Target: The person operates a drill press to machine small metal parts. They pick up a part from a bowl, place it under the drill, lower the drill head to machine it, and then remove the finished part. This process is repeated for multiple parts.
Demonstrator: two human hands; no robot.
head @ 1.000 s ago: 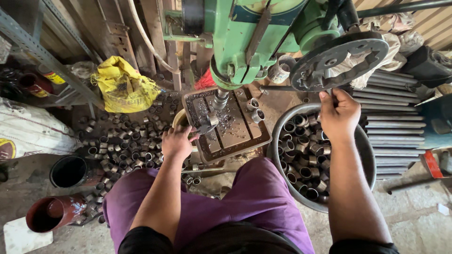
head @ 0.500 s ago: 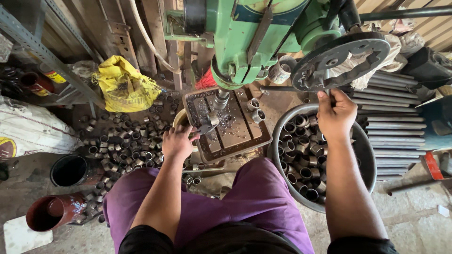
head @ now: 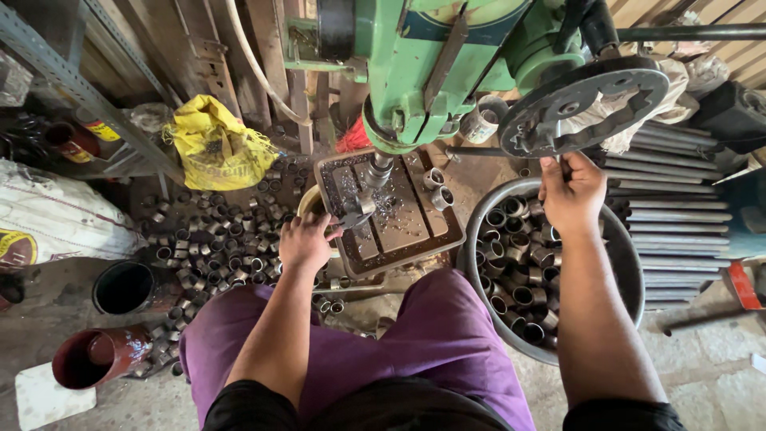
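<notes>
Green drill (head: 447,72): above both hands, its bit over the table (head: 399,239).
Basin (head: 630,263): under the right hand (head: 570,191), full of rings (head: 519,271).
Wheel (head: 586,104): right hand closed on its handle.
Left hand (head: 303,239): closed on a tool (head: 351,219) at the table edge, under the bit.

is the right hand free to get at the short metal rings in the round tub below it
Probably not at once: the right hand grips the handwheel. Otherwise the tub of rings lies open underneath.
</notes>
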